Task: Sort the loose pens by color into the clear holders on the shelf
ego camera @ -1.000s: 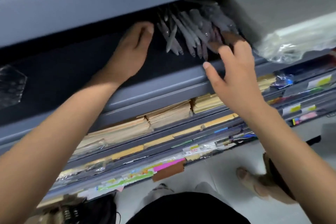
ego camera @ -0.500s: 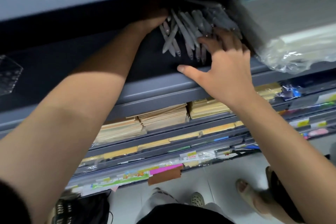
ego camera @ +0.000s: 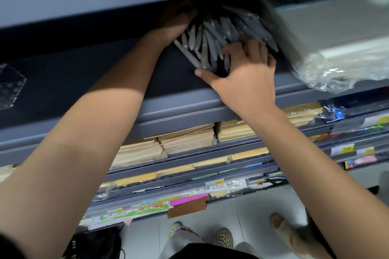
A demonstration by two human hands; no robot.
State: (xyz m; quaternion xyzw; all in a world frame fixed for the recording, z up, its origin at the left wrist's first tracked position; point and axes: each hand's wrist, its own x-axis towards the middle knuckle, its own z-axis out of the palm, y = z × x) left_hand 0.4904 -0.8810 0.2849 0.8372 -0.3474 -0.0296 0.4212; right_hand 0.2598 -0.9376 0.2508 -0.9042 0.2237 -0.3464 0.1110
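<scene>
- Two bare arms reach up onto a dark grey shelf (ego camera: 63,73).
- A heap of grey pens (ego camera: 207,42) lies fanned out on it, near the back.
- The left hand (ego camera: 175,22) rests against the heap's left side, its fingers lost in shadow.
- The right hand (ego camera: 246,69) curls its fingers over the pens, with the thumb stretched under their near ends.
- A plastic-wrapped stack (ego camera: 341,52) sits just right of the heap.
- A clear holder (ego camera: 10,86) stands at the far left edge.
</scene>
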